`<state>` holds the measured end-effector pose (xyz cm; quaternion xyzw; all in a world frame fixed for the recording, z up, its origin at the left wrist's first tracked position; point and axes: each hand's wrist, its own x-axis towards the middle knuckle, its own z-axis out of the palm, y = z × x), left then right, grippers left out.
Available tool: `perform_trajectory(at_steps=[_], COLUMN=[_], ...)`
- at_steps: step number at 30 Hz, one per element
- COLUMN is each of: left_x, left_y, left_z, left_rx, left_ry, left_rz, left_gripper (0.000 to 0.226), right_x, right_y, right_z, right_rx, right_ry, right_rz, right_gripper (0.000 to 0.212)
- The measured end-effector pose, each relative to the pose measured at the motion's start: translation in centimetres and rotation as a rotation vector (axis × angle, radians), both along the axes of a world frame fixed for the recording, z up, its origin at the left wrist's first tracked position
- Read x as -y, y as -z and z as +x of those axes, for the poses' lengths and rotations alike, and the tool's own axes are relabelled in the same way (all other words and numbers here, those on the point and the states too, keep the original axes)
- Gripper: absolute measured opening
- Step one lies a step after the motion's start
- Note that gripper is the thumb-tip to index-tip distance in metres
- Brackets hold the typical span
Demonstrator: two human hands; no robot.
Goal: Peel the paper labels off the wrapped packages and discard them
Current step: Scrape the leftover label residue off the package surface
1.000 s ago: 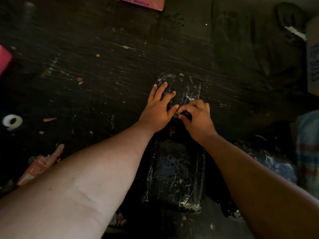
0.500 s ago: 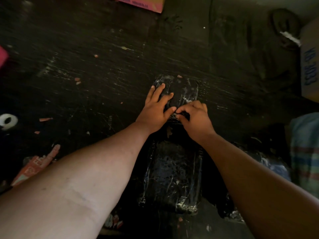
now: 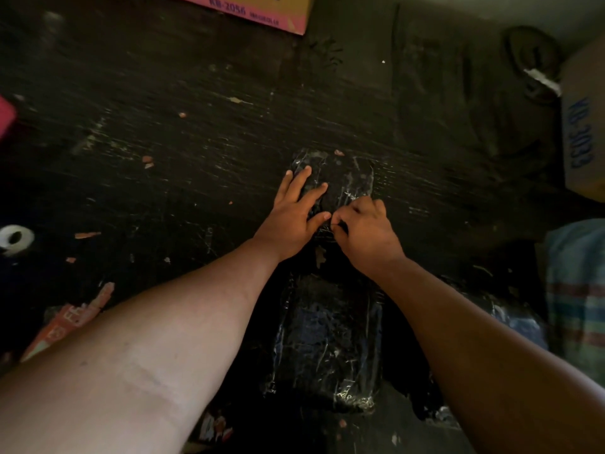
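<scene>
A dark package wrapped in shiny clear plastic (image 3: pixel 355 178) lies on the black floor ahead of me. My left hand (image 3: pixel 294 214) rests flat on its left side, fingers spread, pressing it down. My right hand (image 3: pixel 366 234) is curled on the near edge of the same package, fingertips pinched at the wrap; what they hold is too dark to tell. A second, larger wrapped package (image 3: pixel 327 342) lies closer to me between my forearms. A small torn scrap of paper (image 3: pixel 320 256) sits between the two packages.
Orange paper scraps (image 3: pixel 86 235) dot the floor. A torn orange label (image 3: pixel 65 322) lies at the lower left, a white tape roll (image 3: pixel 14 239) at the left edge. A pink box (image 3: pixel 262 9) stands at the top, a cardboard box (image 3: pixel 582 126) and striped cloth (image 3: pixel 576 290) to the right.
My left hand has slid a little farther up the package with its fingers spreading. My right hand has stayed curled at the same spot on the wrap.
</scene>
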<state>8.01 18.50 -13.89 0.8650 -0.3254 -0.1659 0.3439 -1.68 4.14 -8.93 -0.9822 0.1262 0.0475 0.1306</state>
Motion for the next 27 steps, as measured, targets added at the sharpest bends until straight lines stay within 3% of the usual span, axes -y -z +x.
perform_trajectory(at_steps=[6, 22, 27], left_x=[-0.2, -0.7, -0.8], left_y=[-0.1, -0.5, -0.8], left_z=[0.1, 0.6, 1.0], left_rx=[-0.006, -0.063, -0.092], left_ry=[0.031, 0.128, 0.153], left_rz=[0.012, 0.089, 0.105], left_gripper=[0.06, 0.065, 0.068], right_x=[0.5, 0.4, 0.6], right_y=[-0.3, -0.4, -0.6], right_z=[0.0, 0.2, 0.2], right_rx=[0.006, -0.051, -0.032], right_ry=[0.046, 0.002, 0.046], right_rz=[0.095, 0.073, 0.139], right_gripper=[0.016, 0.01, 0.018])
